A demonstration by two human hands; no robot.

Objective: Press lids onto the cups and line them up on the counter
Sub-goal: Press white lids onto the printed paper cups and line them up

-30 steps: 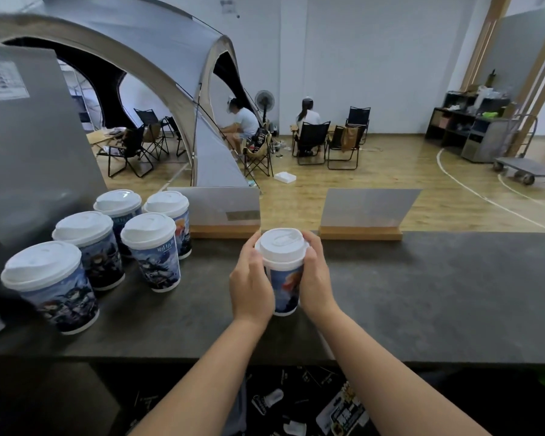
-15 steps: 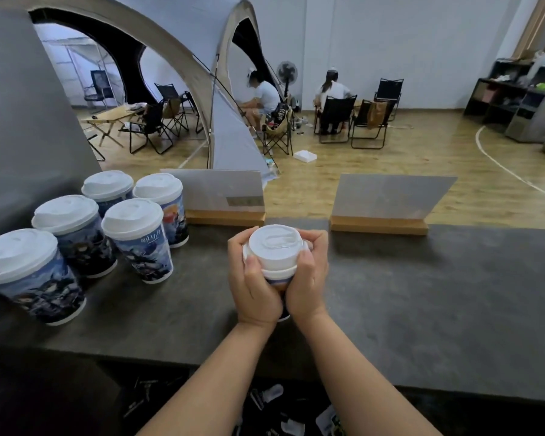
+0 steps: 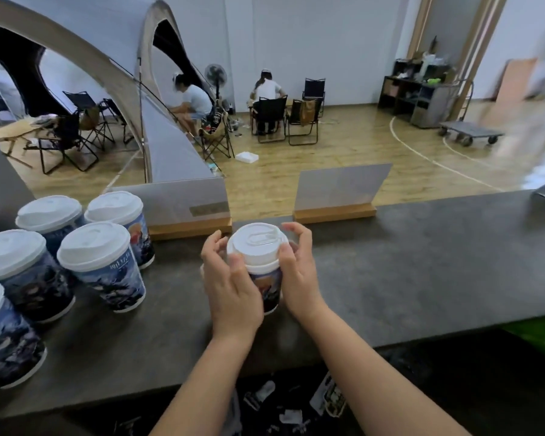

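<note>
A printed paper cup (image 3: 268,286) with a white lid (image 3: 257,245) stands on the dark grey counter (image 3: 406,272) in the middle. My left hand (image 3: 232,286) holds its left side, thumb on the lid's rim. My right hand (image 3: 296,272) holds the right side with the thumb at the lid's edge and the fingers curled loosely above. At the left stand several lidded cups with the same blue print, the nearest to my hands being one (image 3: 103,267) in front of another (image 3: 120,225).
Two sign holders on wooden bases, one (image 3: 186,212) left and one (image 3: 337,193) right, stand at the counter's far edge. Beyond lie a wooden floor, a grey tent (image 3: 107,58), folding chairs and two seated people. Loose packets lie under the counter's near edge.
My hands were wrapped tight over the lid half a second ago; now the fingers have loosened and spread, showing the lid's top. The view has shifted leftward and closer.
</note>
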